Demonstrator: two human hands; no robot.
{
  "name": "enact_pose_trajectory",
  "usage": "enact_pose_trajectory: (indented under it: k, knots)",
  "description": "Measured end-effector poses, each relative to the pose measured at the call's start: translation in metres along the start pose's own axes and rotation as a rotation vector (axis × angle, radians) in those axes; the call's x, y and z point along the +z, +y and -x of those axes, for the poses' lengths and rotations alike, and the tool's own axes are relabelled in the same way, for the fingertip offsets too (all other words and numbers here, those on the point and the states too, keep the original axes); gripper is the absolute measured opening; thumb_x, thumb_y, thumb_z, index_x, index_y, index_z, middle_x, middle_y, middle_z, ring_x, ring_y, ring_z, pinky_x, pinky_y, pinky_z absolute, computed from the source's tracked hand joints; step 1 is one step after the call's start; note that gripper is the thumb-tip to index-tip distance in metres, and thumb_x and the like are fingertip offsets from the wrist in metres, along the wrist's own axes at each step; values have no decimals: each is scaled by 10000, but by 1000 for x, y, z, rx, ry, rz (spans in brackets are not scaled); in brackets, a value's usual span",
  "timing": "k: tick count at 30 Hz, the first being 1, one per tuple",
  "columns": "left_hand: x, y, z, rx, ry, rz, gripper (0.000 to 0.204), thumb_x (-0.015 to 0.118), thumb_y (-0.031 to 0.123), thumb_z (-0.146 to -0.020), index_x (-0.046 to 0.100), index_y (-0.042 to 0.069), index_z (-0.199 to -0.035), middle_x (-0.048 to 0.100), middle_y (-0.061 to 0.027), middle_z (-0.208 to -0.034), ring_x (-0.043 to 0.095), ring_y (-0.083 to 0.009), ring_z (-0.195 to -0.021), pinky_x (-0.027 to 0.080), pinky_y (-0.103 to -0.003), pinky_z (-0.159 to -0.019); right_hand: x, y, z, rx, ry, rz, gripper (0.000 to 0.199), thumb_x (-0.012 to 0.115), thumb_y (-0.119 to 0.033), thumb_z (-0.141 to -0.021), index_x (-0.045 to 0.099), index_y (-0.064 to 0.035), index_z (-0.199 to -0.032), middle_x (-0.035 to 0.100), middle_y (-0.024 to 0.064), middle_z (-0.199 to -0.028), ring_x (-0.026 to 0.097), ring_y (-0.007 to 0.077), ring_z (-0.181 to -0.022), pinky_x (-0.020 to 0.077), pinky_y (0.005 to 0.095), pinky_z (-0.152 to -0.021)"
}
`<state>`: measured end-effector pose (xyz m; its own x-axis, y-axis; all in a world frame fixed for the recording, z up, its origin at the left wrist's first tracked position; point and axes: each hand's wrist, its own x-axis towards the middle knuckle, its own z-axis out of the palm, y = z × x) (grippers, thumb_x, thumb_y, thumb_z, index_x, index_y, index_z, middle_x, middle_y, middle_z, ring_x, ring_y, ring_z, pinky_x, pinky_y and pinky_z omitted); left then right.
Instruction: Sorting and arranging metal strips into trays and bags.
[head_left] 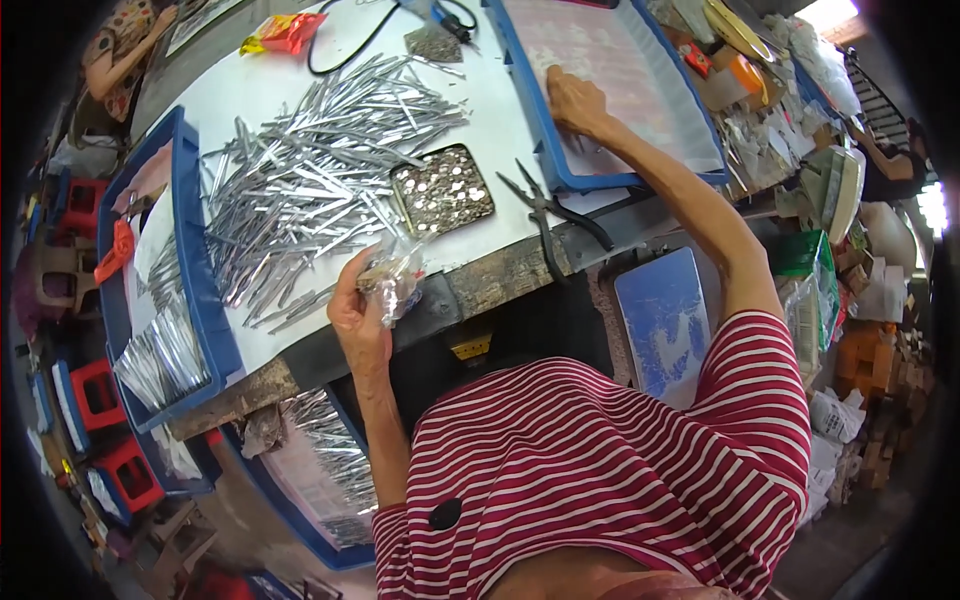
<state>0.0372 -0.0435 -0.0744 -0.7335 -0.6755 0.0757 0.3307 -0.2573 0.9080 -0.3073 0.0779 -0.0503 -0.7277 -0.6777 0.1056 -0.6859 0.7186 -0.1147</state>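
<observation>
Clear plastic bag pinched shut in left hand at table edge | right hand fingers together, pressed flat in blue tray, far right-forward | left hand nearer silver strips

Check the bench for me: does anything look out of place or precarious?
Yes. The black pliers lie at the table's front edge, handles jutting past it. The metal strips are a loose, untidy heap spreading toward the small tin.
</observation>
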Motion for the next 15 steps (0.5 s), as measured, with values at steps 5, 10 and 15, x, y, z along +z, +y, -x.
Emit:
enact_pose_trajectory:
  k: [5,10,15]
  knots:
    - [5,7,1,12,-25,44,352,521,-42,-723,485,-31,-1073,550,-77,-957,527,-118,-851,414,-225,-769,9,14,-6,-41,7,-51,332,491,-297,-724,420,5,-841,556,240,-765,540,406,-679,429,445,-575]
    - [-1,4,1,-35,-13,29,376,595,57,-727,484,-30,-1076,549,-71,-953,524,-115,-844,411,-226,-763,-30,25,-11,238,-333,-864,172,515,-93,-658,548,-41,-818,448,-18,-593,428,56,-518,342,188,-435]
    - [0,5,0,17,-23,0,369,558,49,-738,459,-29,-1085,560,-88,-936,554,-128,-820,449,-237,-737,-84,-10,-30,-175,-212,-951,229,488,-112,-682,554,-6,-874,439,-18,-599,366,48,-487,290,186,-424]
